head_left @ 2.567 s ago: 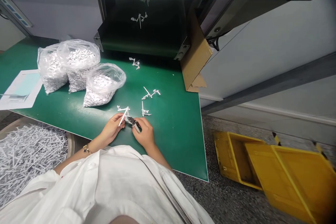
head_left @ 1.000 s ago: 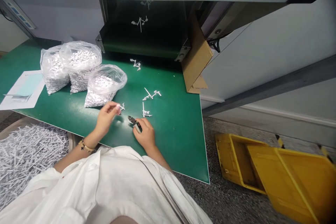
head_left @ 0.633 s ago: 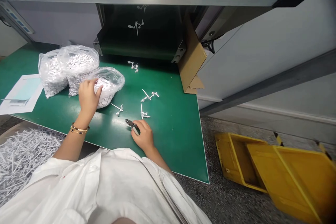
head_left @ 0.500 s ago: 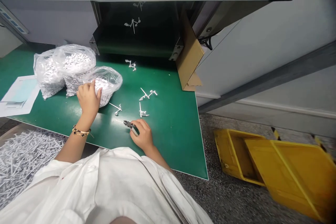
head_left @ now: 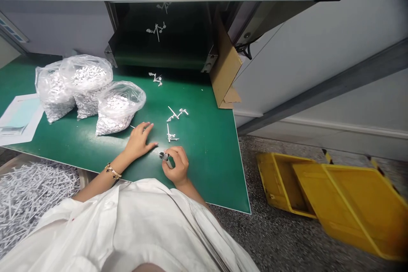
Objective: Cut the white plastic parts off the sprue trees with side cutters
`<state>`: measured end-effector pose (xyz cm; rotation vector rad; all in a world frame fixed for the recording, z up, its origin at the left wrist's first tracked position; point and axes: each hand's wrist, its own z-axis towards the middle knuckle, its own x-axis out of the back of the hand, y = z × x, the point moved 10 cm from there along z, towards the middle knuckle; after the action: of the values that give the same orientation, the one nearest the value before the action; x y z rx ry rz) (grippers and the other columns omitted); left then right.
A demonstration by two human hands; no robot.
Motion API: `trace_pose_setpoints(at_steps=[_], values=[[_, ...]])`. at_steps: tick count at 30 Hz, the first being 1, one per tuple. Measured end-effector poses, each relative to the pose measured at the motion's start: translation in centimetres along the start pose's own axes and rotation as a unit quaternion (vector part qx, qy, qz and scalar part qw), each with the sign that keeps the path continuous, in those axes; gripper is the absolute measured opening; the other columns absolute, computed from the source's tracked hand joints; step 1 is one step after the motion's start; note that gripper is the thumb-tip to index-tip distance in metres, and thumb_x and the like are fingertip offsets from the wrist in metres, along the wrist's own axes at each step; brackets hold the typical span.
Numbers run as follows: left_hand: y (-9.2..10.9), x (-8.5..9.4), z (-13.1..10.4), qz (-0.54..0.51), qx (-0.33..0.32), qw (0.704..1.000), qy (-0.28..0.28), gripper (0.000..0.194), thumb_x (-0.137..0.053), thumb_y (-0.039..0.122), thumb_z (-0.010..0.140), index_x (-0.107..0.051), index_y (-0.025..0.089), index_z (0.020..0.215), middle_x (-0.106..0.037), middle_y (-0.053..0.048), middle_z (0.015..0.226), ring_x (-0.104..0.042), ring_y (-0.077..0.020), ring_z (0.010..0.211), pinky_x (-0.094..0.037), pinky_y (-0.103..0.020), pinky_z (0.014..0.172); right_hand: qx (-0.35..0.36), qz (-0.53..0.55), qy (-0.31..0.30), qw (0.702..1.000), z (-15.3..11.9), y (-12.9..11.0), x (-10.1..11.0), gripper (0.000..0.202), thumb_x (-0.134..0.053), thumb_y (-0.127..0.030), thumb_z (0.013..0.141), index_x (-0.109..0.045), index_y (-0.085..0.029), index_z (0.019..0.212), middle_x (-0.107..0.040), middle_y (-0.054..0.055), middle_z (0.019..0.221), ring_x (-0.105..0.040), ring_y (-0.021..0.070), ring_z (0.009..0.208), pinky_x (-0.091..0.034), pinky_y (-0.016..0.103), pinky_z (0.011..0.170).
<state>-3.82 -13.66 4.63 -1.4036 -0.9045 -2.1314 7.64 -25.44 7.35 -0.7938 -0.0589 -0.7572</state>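
Observation:
My left hand (head_left: 140, 140), fingers apart, is over the green tabletop (head_left: 216, 157), right where one white plastic sprue lies; only a thin end of that piece shows beside the fingers. In my right hand (head_left: 177, 165) is a pair of cutting pliers (head_left: 164, 156), its jaws pointing left toward my other hand. Two more white plastic sprues lie beyond my hands, a branched one (head_left: 177, 114) and a smaller one (head_left: 171, 134). Left of them stands an open clear bag of small white pieces (head_left: 117, 112).
Two fuller bags (head_left: 87, 80) stand at the back left beside a paper sheet (head_left: 19, 119). A dark conveyor (head_left: 159, 51) carries more sprues. A cardboard piece (head_left: 225, 68) stands at its right. Below left is a tub of white sticks (head_left: 35, 199); yellow bins (head_left: 344, 204) are on the floor.
My left hand has left the small bag and moved right and nearer, over the closest sprue. The cutting pliers have turned a little in my right hand. The camera view has shifted slightly.

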Motion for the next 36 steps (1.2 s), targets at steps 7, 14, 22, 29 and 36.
trace_pose_setpoints(at_steps=[7,14,22,29,36], values=[[6.2,-5.2,0.9,-0.029,-0.159,0.982,-0.099,0.048,-0.050,0.031,0.090,-0.042,0.025,0.137,-0.046,-0.011,0.138,-0.035,-0.0279,0.132,-0.030,-0.046,0.107,0.037,0.000,-0.009,0.999,0.1,-1.0,-0.1,0.021,-0.053,-0.015,0.075,-0.059,-0.021,0.094,-0.058,0.003,0.081,-0.054,0.0166,0.076,-0.047,0.032,0.070],[8.7,-6.2,2.2,-0.037,-0.173,0.983,-0.058,0.043,-0.039,0.025,0.095,-0.041,0.018,0.137,-0.042,-0.013,0.143,-0.032,-0.0241,0.136,-0.028,-0.043,0.111,0.058,-0.002,0.009,0.998,0.2,-1.4,0.3,0.022,-0.055,-0.015,0.074,-0.058,-0.021,0.095,-0.057,0.004,0.082,-0.054,0.0167,0.077,-0.047,0.032,0.069],[12.2,-9.2,6.0,-0.068,-0.267,0.956,-0.095,0.073,-0.047,0.055,0.087,-0.027,0.015,0.144,-0.037,-0.016,0.146,-0.029,-0.0292,0.137,-0.029,-0.044,0.109,0.081,-0.010,-0.010,0.997,0.0,-1.9,-0.1,0.021,-0.056,-0.019,0.075,-0.059,-0.023,0.095,-0.056,0.003,0.081,-0.054,0.0158,0.075,-0.046,0.032,0.069],[12.2,-10.1,4.6,-0.088,-0.286,0.945,-0.135,0.029,-0.044,0.035,0.094,-0.057,0.021,0.117,-0.060,-0.007,0.119,-0.048,-0.0216,0.120,-0.035,-0.038,0.102,0.061,0.007,0.012,0.998,0.1,-1.4,0.6,0.024,-0.055,-0.018,0.074,-0.058,-0.022,0.097,-0.055,0.004,0.083,-0.053,0.0167,0.076,-0.046,0.032,0.069],[10.3,-8.0,2.9,-0.065,-0.228,0.961,-0.145,0.018,-0.041,0.022,0.094,-0.057,0.016,0.099,-0.056,-0.008,0.094,-0.051,-0.0188,0.088,-0.044,-0.031,0.079,0.068,0.015,0.017,0.997,0.4,-2.4,1.6,0.029,-0.053,-0.018,0.074,-0.056,-0.023,0.103,-0.053,0.003,0.084,-0.053,0.0161,0.075,-0.047,0.032,0.068]])
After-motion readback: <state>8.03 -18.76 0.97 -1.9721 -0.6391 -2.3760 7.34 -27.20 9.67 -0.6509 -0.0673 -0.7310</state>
